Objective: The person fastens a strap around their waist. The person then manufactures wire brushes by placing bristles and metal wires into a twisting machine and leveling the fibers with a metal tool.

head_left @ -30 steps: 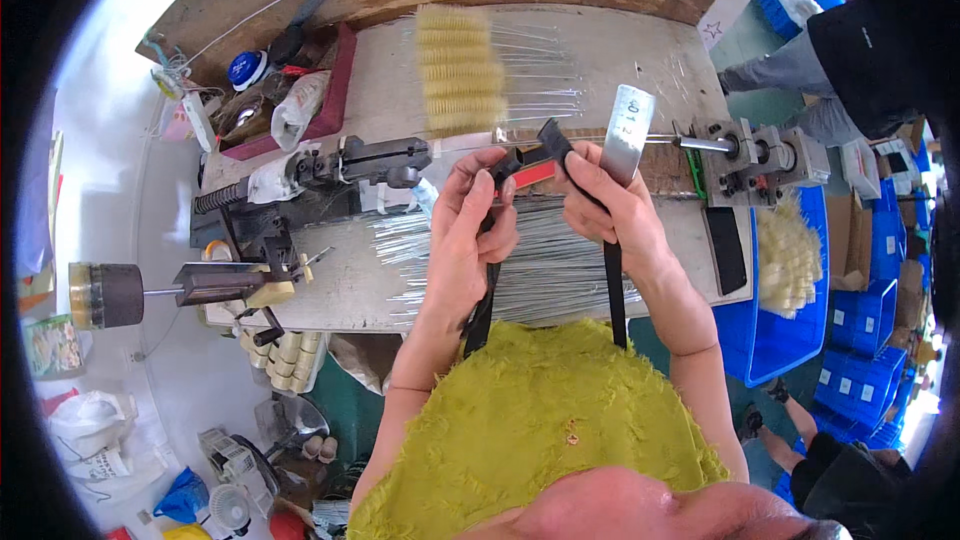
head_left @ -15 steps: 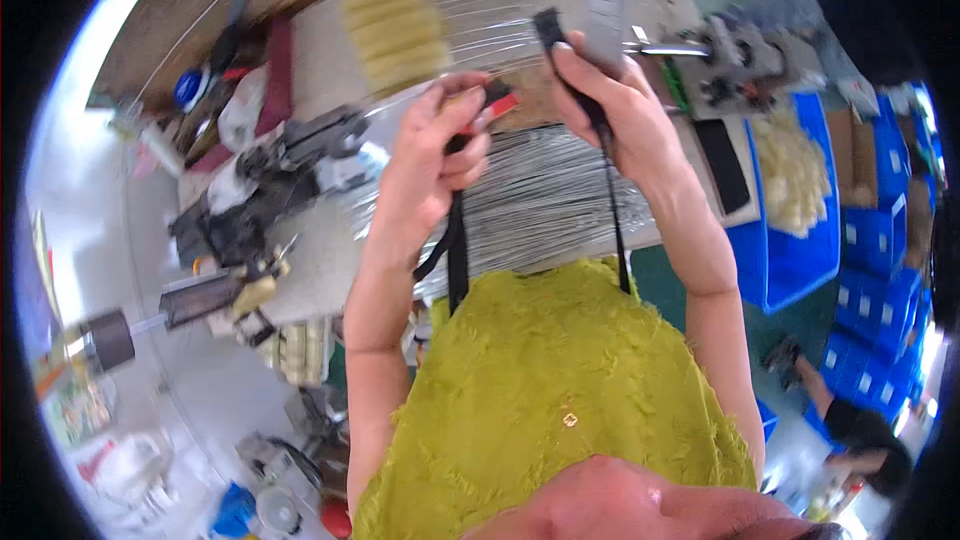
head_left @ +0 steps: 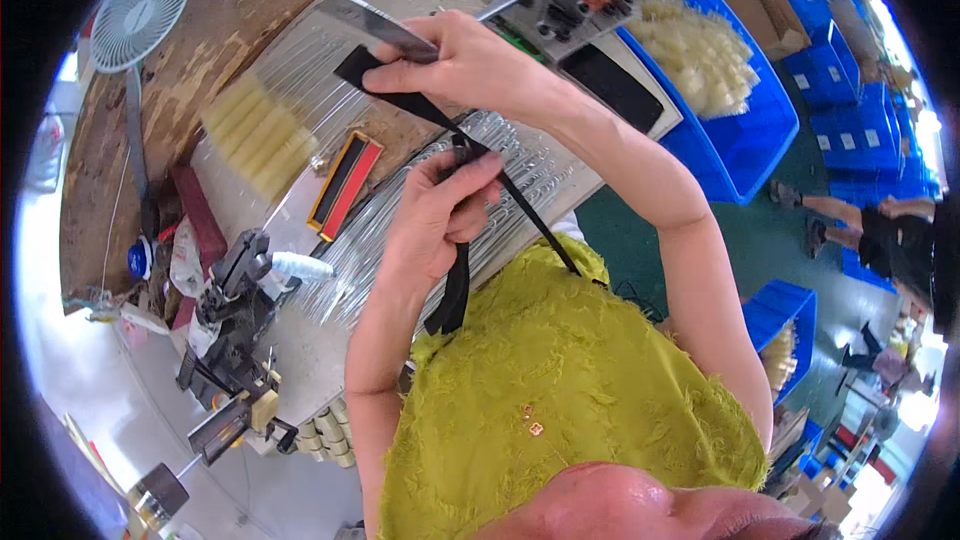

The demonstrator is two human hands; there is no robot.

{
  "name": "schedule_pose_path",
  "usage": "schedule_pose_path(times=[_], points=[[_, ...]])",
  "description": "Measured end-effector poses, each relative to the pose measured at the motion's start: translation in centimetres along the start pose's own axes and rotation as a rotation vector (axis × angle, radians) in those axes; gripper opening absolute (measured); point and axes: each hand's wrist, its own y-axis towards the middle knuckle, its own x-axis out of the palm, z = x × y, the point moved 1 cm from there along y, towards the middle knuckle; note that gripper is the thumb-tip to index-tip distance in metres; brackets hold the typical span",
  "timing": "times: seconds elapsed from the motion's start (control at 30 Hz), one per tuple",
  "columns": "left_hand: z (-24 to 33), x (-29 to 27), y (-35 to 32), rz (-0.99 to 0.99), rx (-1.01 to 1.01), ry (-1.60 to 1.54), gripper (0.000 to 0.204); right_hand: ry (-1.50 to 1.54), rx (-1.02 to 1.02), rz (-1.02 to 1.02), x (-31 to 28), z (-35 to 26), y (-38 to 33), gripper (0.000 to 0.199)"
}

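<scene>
My right hand [head_left: 480,65] is closed around a flat grey slab [head_left: 365,25], seen nearly edge-on, and pinches a wide black strap [head_left: 400,98] below it. From there the strap narrows and runs down to my left hand [head_left: 435,210], where thumb and fingers are closed on its middle. A thin length continues to my green top [head_left: 560,370], and another black strip [head_left: 455,290] hangs below the left hand. Under both hands lies a spread of thin metal wires [head_left: 370,260]. A red, yellow and black rectangular piece [head_left: 345,185] rests on the table left of my hands.
Pale yellow ribbed rolls [head_left: 260,130] lie at the back left. A metal shaft fixture [head_left: 555,0] and a black slab [head_left: 615,85] stand right, beside a blue bin [head_left: 765,145] of pale pieces. Dark machinery [head_left: 235,280] is at left, a fan [head_left: 140,10] beyond. Another person [head_left: 890,240] is far right.
My view has shifted. My right hand has moved left across the table with the slab and strap. My left hand has come off the red-and-black piece's spot and now grips the strap beneath my right.
</scene>
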Motion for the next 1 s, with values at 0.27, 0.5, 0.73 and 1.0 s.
schedule_pose_path(times=[0.27,0.5,0.73,1.0], points=[[-0.9,-0.9,0.9,0.194,0.165,-0.004,0.017,-0.454,0.428,-0.288,-5.4,3.9,-12.3,0.034],[-1.9,-0.6,1.7,0.07,0.112,0.032,0.016,0.133,0.562,-0.289,-2.4,6.9,-23.9,0.036],[-0.7,-2.1,1.5,0.147,0.126,-0.031,0.013,0.272,0.734,-0.487,-4.8,9.8,-27.4,0.038],[-1.0,-1.0,2.3,0.072,0.122,0.003,0.016,0.466,0.723,-0.139,-0.4,10.7,-31.8,0.03]])
